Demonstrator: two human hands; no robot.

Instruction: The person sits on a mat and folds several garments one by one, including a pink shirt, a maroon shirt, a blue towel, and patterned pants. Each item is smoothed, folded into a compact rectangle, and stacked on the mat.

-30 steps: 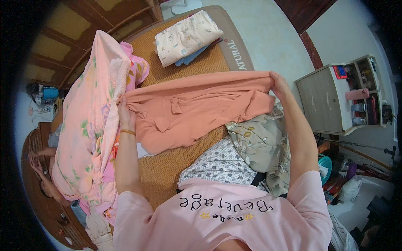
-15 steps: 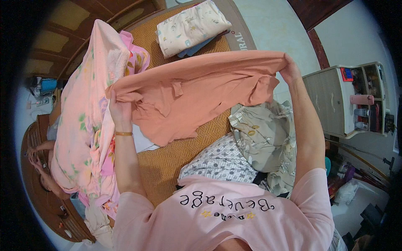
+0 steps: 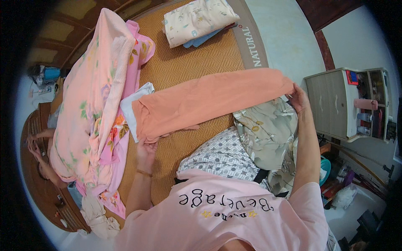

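A salmon-coloured cloth garment (image 3: 209, 98) lies stretched across the woven mat in a long, narrow folded strip. My left hand (image 3: 147, 151) is closed on the near corner of its left end. At the opposite end, the fingers of my right hand (image 3: 298, 99) pinch the edge of the cloth. A white cloth (image 3: 129, 109) pokes out from under the garment's left end. Right of the middle, the strip's right part hangs over or rests against a grey-green floral cloth (image 3: 268, 134).
A pink floral blanket (image 3: 79, 117) is heaped at the left. Folded bedding (image 3: 201, 21) sits at the mat's far end. A white patterned cloth (image 3: 217, 157) lies close to me on the woven mat (image 3: 163, 175). A pale cabinet (image 3: 328, 104) stands right.
The garment has come down from a raised, loosely draped hold to a flatter, narrower strip. My left hand has moved nearer and rightward; my right hand has lowered slightly.
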